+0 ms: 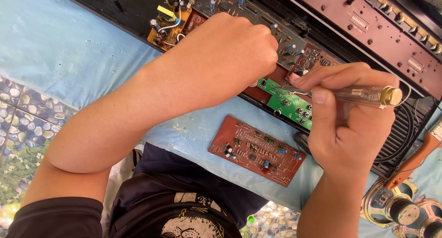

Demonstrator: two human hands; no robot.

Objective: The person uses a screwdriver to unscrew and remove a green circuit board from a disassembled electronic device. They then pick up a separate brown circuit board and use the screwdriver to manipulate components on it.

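A clear-handled screwdriver (363,96) with a brass end cap is gripped in the right hand (345,123), its tip directed at a green circuit board (289,104) inside the opened black electronic chassis (276,17). The left hand (230,58) is closed into a fist above the boards in the chassis. A loose red-brown circuit board (255,150) is laid on the light blue cloth (60,49). Loudspeaker drivers (405,210) are seen at the lower right.

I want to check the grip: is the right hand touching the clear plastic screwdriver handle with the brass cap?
Touching. The head view shows the right hand wrapped around the clear screwdriver handle, thumb and fingers pressed on it.
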